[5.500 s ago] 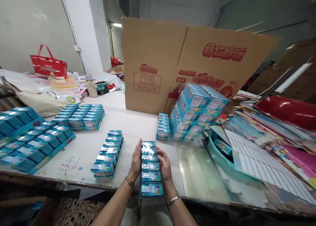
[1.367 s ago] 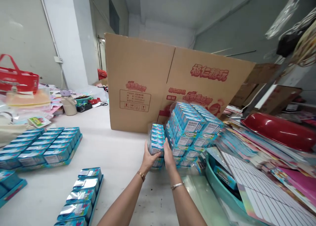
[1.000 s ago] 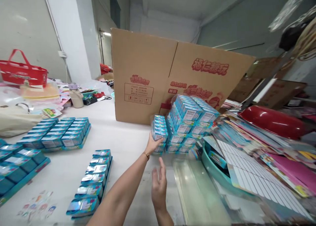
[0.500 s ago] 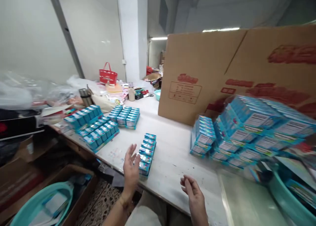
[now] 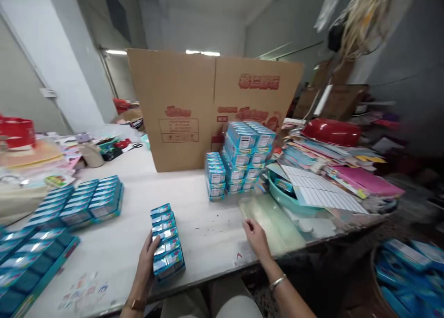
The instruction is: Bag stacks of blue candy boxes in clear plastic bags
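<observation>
A short row of small blue boxes (image 5: 167,239) stands near the table's front edge. My left hand (image 5: 147,258) is at its left side, the thumb on the boxes and the other fingers along the side, partly hidden. To the right, my right hand (image 5: 256,237) hovers by the left edge of a pale translucent sheet (image 5: 274,221). Its fingers are curled together, and whatever may be between them cannot be made out. Beyond it rises a stack of wrapped blue box packs (image 5: 243,158), with a lower two-high pile (image 5: 215,175) on its left.
More blue box packs (image 5: 92,200) line the left of the white table (image 5: 187,188). A large cardboard carton (image 5: 180,91) stands behind. On the right are a teal basin (image 5: 294,204), piled papers (image 5: 322,158) and a red bowl (image 5: 332,132). Blue packs fill a container (image 5: 405,267) below.
The view has swung right. My left hand has come to rest on the row of boxes. My right hand has moved away from it, toward the translucent sheet.
</observation>
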A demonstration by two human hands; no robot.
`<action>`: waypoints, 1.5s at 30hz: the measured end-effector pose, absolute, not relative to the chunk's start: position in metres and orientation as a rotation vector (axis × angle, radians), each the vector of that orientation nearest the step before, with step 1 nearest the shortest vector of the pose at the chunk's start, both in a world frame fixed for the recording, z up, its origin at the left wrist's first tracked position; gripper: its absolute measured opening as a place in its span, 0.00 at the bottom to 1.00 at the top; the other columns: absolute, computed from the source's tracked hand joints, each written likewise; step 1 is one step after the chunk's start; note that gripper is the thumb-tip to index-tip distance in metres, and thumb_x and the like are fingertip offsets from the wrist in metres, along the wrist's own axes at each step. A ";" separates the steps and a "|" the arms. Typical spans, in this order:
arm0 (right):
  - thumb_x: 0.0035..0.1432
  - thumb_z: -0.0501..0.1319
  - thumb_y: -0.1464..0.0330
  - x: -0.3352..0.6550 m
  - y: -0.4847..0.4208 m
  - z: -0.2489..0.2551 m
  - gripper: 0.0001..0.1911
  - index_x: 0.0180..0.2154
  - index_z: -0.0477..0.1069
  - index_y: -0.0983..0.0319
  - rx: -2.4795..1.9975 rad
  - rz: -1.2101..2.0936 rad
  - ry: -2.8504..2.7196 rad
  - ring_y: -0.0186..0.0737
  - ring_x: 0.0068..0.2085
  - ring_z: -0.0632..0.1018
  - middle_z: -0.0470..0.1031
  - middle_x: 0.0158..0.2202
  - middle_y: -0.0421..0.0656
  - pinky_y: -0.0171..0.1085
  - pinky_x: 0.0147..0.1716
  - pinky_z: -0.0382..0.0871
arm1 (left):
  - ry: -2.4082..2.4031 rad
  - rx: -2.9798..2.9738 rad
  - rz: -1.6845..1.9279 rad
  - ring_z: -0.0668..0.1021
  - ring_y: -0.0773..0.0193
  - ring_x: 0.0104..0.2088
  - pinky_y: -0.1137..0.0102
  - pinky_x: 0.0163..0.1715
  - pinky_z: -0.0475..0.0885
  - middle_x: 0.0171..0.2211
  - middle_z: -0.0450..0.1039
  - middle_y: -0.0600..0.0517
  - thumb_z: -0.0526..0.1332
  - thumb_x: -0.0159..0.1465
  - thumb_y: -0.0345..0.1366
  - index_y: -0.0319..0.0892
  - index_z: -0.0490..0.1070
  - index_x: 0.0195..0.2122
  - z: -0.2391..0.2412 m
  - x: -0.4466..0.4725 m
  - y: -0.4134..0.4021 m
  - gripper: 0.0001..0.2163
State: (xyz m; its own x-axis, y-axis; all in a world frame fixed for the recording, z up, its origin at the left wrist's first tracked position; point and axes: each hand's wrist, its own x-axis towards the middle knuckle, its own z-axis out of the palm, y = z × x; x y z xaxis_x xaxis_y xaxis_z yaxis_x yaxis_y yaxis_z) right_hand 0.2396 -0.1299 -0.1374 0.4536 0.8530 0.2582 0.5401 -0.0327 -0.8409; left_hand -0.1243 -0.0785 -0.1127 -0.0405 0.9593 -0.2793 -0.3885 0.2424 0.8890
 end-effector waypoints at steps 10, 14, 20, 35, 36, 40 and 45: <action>0.60 0.56 0.64 0.351 -0.142 -0.171 0.12 0.24 0.67 0.59 -2.232 0.270 -1.359 0.39 0.29 0.72 0.74 0.25 0.41 0.35 0.28 0.52 | 1.162 0.621 1.130 0.82 0.51 0.40 0.60 0.36 0.78 0.53 0.74 0.47 0.67 0.55 0.46 0.51 0.63 0.61 -0.122 -0.037 -0.087 0.32; 0.61 0.53 0.60 0.363 -0.145 -0.174 0.18 0.22 0.67 0.59 -2.118 0.376 -1.272 0.38 0.28 0.72 0.73 0.23 0.40 0.34 0.28 0.54 | 1.380 0.729 1.248 0.74 0.43 0.56 0.51 0.54 0.70 0.58 0.69 0.43 0.69 0.52 0.48 0.44 0.65 0.58 -0.107 -0.044 -0.091 0.33; 0.63 0.52 0.56 0.345 -0.158 -0.163 0.20 0.24 0.64 0.59 -1.772 0.434 -1.226 0.38 0.26 0.68 0.66 0.21 0.37 0.33 0.28 0.56 | 1.140 1.416 1.192 0.77 0.52 0.49 0.62 0.46 0.74 0.52 0.74 0.42 0.66 0.55 0.50 0.45 0.62 0.61 -0.031 0.005 -0.127 0.34; 0.67 0.53 0.69 0.197 -0.264 -0.129 0.13 0.27 0.66 0.59 -1.516 0.129 -1.859 0.41 0.32 0.72 0.71 0.28 0.41 0.37 0.32 0.59 | 1.337 1.374 0.461 0.72 0.67 0.20 0.72 0.23 0.66 0.17 0.69 0.54 0.71 0.49 0.35 0.39 0.66 0.21 -0.049 0.115 -0.067 0.12; 0.67 0.54 0.68 0.204 -0.269 -0.122 0.14 0.27 0.66 0.58 -1.458 0.233 -1.853 0.40 0.32 0.72 0.71 0.28 0.41 0.37 0.31 0.60 | 1.316 1.416 0.517 0.71 0.69 0.18 0.73 0.22 0.64 0.16 0.68 0.55 0.71 0.50 0.38 0.40 0.66 0.20 -0.044 0.108 -0.075 0.14; 0.65 0.57 0.63 0.244 -0.261 -0.077 0.08 0.41 0.73 0.57 -1.217 0.464 -1.555 0.44 0.45 0.75 0.76 0.41 0.44 0.40 0.45 0.68 | 1.103 1.631 0.737 0.64 0.72 0.15 0.74 0.17 0.57 0.13 0.62 0.59 0.69 0.50 0.51 0.42 0.61 0.18 -0.013 0.073 -0.113 0.21; 0.55 0.67 0.61 0.251 -0.205 -0.022 0.33 0.61 0.62 0.52 -1.002 0.649 -1.527 0.52 0.65 0.60 0.63 0.64 0.45 0.54 0.64 0.50 | 0.943 1.597 0.821 0.61 0.74 0.15 0.74 0.16 0.53 0.13 0.59 0.60 0.71 0.48 0.51 0.41 0.63 0.18 0.033 0.037 -0.152 0.22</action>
